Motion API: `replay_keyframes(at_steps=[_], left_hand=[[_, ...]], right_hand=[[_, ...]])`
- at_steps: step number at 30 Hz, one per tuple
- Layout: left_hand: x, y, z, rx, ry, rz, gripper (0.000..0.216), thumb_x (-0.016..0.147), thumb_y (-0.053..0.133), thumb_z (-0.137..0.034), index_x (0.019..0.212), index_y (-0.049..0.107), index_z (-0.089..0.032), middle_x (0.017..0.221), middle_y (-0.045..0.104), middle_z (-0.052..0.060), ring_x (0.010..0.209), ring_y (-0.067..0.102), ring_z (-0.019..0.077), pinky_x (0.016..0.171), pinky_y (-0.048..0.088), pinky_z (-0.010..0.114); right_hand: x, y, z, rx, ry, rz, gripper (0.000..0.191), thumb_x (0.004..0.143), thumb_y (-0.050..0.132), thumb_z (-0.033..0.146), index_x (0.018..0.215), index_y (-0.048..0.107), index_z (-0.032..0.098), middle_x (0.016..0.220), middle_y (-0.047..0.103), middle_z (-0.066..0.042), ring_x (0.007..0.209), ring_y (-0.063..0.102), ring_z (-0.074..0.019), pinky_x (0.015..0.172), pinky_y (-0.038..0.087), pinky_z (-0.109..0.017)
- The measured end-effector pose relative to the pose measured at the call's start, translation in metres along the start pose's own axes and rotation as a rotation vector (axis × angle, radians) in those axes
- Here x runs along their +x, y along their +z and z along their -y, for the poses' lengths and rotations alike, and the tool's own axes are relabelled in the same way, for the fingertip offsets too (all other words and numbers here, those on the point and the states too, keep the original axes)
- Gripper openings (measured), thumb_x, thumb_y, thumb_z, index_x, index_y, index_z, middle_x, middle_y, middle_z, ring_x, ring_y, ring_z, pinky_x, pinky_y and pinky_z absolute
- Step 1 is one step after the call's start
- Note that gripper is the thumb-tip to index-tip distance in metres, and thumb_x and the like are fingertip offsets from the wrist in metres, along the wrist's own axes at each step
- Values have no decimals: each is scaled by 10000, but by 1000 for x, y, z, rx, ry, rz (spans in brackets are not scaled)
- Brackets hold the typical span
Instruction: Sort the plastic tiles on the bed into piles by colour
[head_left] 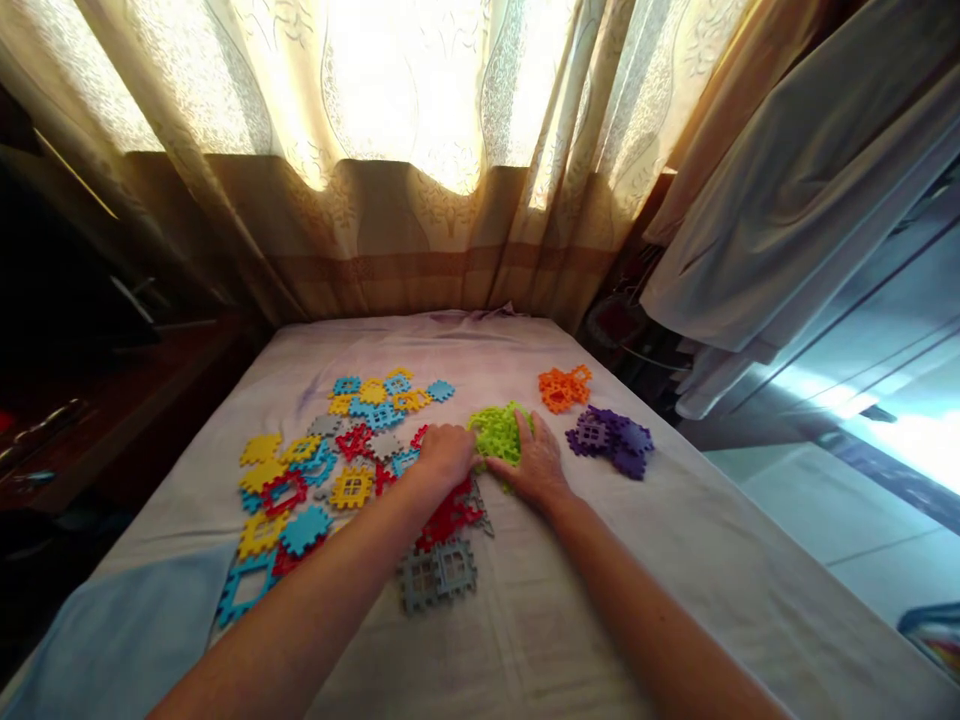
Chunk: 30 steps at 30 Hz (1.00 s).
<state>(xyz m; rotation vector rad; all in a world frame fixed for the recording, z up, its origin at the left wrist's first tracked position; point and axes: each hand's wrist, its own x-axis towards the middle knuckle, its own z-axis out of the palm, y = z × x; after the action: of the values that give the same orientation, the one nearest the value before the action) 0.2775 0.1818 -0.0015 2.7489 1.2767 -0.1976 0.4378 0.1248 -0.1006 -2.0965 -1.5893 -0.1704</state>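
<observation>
A heap of lime-green plastic interlocking tiles (496, 432) lies between my two hands on the bed. My left hand (450, 452) is curled closed against the heap's left side, its fingertips hidden. On the right side, my right hand (538, 462) rests against the green tiles with fingers stretched and thumb apart. Red tiles (448, 515) lie beneath my left forearm, partly covered. Nearer to me are joined grey tiles (439, 575) with window-like openings.
Mixed yellow, blue, red and grey tiles (304, 530) spread across the left. Orange tiles (559, 390) and purple tiles (613, 440) form separate piles to the right. A blue cloth (135, 640) lies front left. Curtains (405, 230) hang behind the bed; clothing (780, 190) hangs at right.
</observation>
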Motion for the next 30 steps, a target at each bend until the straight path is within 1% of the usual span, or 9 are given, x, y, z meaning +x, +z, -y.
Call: replay_keyframes(at_steps=[6, 10, 13, 16, 19, 21, 25, 27, 30], left_hand=[[47, 1, 21, -28, -58, -9, 352, 902, 570, -457, 1116, 697, -209, 1145, 716, 134, 1081, 663, 288, 897, 506, 361], [79, 3, 29, -83, -60, -32, 322, 902, 559, -447, 1111, 695, -243, 1144, 721, 83, 1050, 671, 244, 849, 510, 303], [93, 7, 33, -125, -55, -58, 325, 894, 569, -437, 1128, 690, -246, 1130, 728, 67, 1020, 676, 228, 823, 508, 284], [96, 12, 35, -163, -39, -105, 389, 887, 583, -438, 1209, 655, -233, 1147, 724, 68, 1026, 672, 227, 843, 506, 286], [89, 13, 38, -198, -23, -166, 428, 903, 567, -426, 1272, 617, -215, 1174, 711, 77, 1058, 659, 222, 896, 500, 293], [79, 12, 42, -217, -24, -212, 424, 932, 528, -398, 1302, 594, -201, 1206, 694, 90, 1081, 649, 218, 937, 492, 305], [40, 16, 56, -240, -20, -291, 383, 946, 500, -311, 1286, 598, -162, 1259, 660, 113, 1169, 610, 219, 1035, 458, 334], [14, 25, 66, -251, -5, -322, 353, 937, 508, -291, 1257, 613, -184, 1277, 655, 99, 1196, 597, 215, 1064, 448, 350], [-27, 45, 78, -303, 65, -464, 342, 947, 492, -344, 1217, 634, -191, 1261, 665, 94, 1187, 603, 233, 1064, 464, 405]], right_hand=[[45, 23, 2, 34, 31, -9, 884, 768, 636, 613, 1477, 391, 144, 1469, 428, -229, 1354, 400, -373, 1084, 333, -524], [64, 25, -1, 77, 60, -10, 927, 789, 604, 633, 1501, 334, 104, 1468, 428, -246, 1365, 394, -370, 1089, 338, -527], [45, 10, -3, 124, 8, -16, 984, 796, 573, 666, 1537, 256, 102, 1514, 376, -242, 1407, 343, -361, 1110, 328, -531], [2, -11, -4, 85, -118, 61, 1041, 743, 621, 699, 1553, 253, 159, 1584, 274, -212, 1457, 248, -372, 1147, 270, -553], [-28, -24, -1, 11, -196, 187, 1072, 666, 688, 723, 1543, 309, 237, 1607, 240, -188, 1471, 197, -406, 1152, 198, -617], [-24, -24, 2, -26, -188, 231, 1058, 664, 692, 724, 1538, 328, 252, 1614, 225, -188, 1477, 174, -414, 1148, 162, -641], [22, -15, 13, -64, -115, 296, 977, 725, 651, 716, 1538, 333, 276, 1624, 203, -185, 1489, 144, -399, 1136, 146, -650], [46, -9, 19, -77, -77, 314, 921, 764, 612, 714, 1536, 335, 295, 1627, 198, -181, 1491, 141, -394, 1124, 144, -666], [74, 2, 28, -91, -24, 311, 835, 804, 563, 714, 1515, 371, 322, 1629, 202, -162, 1489, 142, -390, 1102, 142, -698]])
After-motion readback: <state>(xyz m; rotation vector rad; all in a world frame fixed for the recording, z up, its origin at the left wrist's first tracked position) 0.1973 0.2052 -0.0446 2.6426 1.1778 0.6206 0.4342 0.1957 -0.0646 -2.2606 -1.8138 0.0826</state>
